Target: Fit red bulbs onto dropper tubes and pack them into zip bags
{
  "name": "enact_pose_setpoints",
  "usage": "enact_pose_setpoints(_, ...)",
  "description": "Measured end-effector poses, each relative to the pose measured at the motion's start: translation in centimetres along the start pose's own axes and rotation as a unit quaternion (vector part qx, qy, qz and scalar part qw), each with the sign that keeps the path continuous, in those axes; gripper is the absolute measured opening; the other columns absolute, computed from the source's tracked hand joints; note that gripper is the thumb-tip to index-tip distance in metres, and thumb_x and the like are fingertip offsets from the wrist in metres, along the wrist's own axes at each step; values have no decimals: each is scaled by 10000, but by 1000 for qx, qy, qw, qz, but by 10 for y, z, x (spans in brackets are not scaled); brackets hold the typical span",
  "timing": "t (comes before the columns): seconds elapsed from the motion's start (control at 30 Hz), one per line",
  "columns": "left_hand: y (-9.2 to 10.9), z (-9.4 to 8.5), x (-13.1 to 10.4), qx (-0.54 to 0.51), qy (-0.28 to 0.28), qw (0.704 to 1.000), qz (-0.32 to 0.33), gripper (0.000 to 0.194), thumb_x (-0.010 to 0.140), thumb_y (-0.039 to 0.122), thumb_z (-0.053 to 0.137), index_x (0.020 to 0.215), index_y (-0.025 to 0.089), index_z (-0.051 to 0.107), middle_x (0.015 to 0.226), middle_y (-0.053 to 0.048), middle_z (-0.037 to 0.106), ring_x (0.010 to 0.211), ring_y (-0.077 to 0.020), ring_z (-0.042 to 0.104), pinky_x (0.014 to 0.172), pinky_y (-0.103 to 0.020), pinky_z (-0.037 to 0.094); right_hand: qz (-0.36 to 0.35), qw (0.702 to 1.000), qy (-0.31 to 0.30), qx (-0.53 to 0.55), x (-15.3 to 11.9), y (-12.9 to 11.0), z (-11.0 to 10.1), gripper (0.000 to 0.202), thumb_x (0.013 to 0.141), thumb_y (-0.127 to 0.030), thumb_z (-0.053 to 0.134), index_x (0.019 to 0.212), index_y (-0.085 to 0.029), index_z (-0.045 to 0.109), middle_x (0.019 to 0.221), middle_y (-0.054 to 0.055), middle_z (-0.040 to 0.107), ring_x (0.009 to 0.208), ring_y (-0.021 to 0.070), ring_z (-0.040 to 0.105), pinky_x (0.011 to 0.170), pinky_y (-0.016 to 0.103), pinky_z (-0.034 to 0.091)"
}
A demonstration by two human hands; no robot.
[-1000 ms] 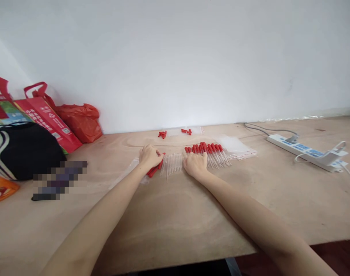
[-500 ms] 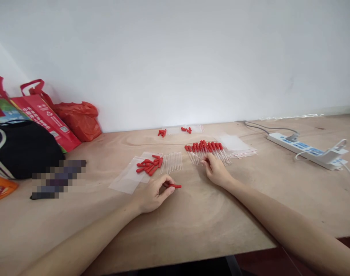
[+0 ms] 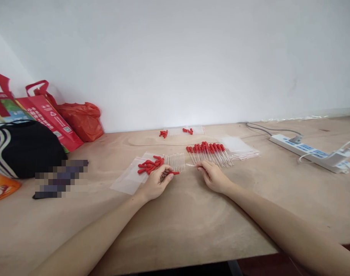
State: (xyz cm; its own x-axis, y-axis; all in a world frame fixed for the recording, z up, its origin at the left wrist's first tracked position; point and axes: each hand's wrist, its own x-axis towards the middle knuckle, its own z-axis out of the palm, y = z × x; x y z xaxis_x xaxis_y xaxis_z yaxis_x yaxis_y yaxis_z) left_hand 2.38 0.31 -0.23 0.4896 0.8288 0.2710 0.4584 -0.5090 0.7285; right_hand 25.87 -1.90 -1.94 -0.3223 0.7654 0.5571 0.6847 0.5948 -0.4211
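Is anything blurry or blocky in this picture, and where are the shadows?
In the head view, a blocky patch hides detail on the left; in the head view, the thin clear tube at the right hand is faint and hard to make out; in the head view, a soft shadow runs along the right arm on the table.

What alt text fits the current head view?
A left hand holds a small, red, rubbery-looking bulb and a right hand a thin, clear tube, apart, over a pale wooden table. Beyond lie a heap of red bulbs, a row of bare clear tubes and a row of red-topped clear tubes; a white power strip sits at right.
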Motion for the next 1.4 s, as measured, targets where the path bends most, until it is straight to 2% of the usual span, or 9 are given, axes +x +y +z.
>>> enact_pose_setpoints(0.1, 7, 0, -3, 10, 9, 1000, 0, 246, 823, 274, 450, 1024, 157, 529, 919, -58, 623, 828, -169, 592, 717, -283, 477, -13, 999, -34, 3, -1, -7, 1, 138, 844, -134, 346, 895, -181, 466, 820, 49, 568, 760, 157, 521, 705, 305, 377)
enact_pose_setpoints(0.23, 10, -2, -3, 40, 10, 999, 8, 234, 839, 266, 433, 994, 166, 577, 934, -51, 642, 830, -170, 602, 721, -275, 482, -24, 998, -55, 1, -1, -12, 4, 134, 851, -141, 342, 907, -180, 458, 829, 41, 564, 752, 147, 515, 715, 306, 360)
enact_pose_setpoints(0.6, 6, -2, -3, 41, -1, 999, 29, 229, 847, 262, 431, 1001, 171, 575, 929, -44, 645, 839, -162, 603, 738, -263, 480, -25, 998, -54, 7, -1, -15, 6, 143, 859, -155, 330, 912, -186, 459, 824, 39, 570, 748, 151, 511, 721, 313, 346)
enact_pose_setpoints(0.83, 10, -1, -5, 12, -2, 1000, 24, 223, 841, 248, 434, 995, 159, 568, 876, -43, 637, 777, -148, 602, 689, -243, 479, -27, 998, -58, 10, 0, -15, 5, 139, 854, -158, 344, 912, -188, 468, 840, 38, 585, 754, 143, 527, 733, 306, 329)
enact_pose_setpoints(0.97, 8, 0, -5, 3, -3, 999, 33, 226, 844, 253, 430, 986, 159, 578, 844, -39, 612, 662, -115, 578, 623, -224, 473, -37, 997, -70, 4, 0, -15, 6, 130, 858, -183, 364, 884, -181, 491, 814, 31, 598, 728, 131, 535, 736, 301, 299)
enact_pose_setpoints(1.17, 12, 1, -4, 21, -18, 997, 73, 194, 822, 255, 470, 852, 171, 642, 699, -14, 578, 564, -90, 526, 562, -203, 451, -63, 995, -75, -33, -1, -17, 7, 131, 856, -221, 407, 840, -183, 531, 781, 16, 620, 679, 119, 533, 725, 302, 248)
enact_pose_setpoints(1.27, 12, 3, -5, -14, -14, 998, 61, 188, 809, 265, 489, 834, 163, 645, 689, -15, 579, 538, -86, 532, 542, -205, 456, -68, 994, -71, -40, 0, -17, 6, 132, 853, -219, 413, 829, -182, 537, 764, 13, 625, 667, 119, 532, 715, 299, 239)
enact_pose_setpoints(1.4, 9, 7, -7, -101, -5, 995, 11, 216, 774, 305, 534, 867, 140, 637, 666, -26, 617, 541, -103, 561, 530, -219, 480, -73, 995, -59, -45, 0, -17, 6, 142, 855, -227, 416, 825, -182, 547, 747, 10, 629, 646, 113, 532, 705, 297, 232)
